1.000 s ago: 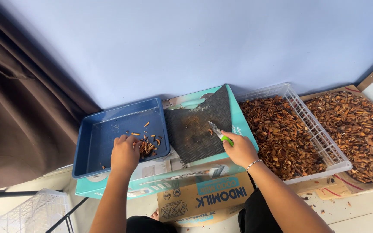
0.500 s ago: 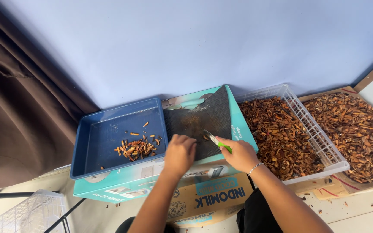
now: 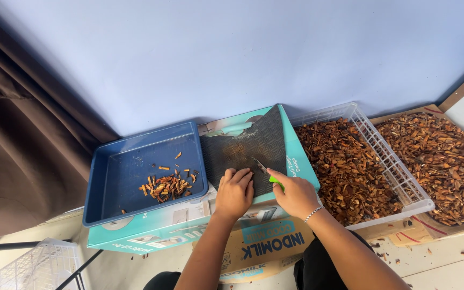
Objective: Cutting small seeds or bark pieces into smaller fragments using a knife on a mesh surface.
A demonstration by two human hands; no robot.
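Gripping one knife (image 3: 261, 167) (two trays)

A plain pale blue wall (image 3: 232, 53) fills the upper part of the view, evenly lit by soft daylight. Left of the wall hangs a dark brown curtain (image 3: 22, 150), falling in folds to the floor. Below the curtain, the light-coloured floor (image 3: 447, 263) carries a white wire basket (image 3: 28, 268) and a thin black rod (image 3: 6, 246).
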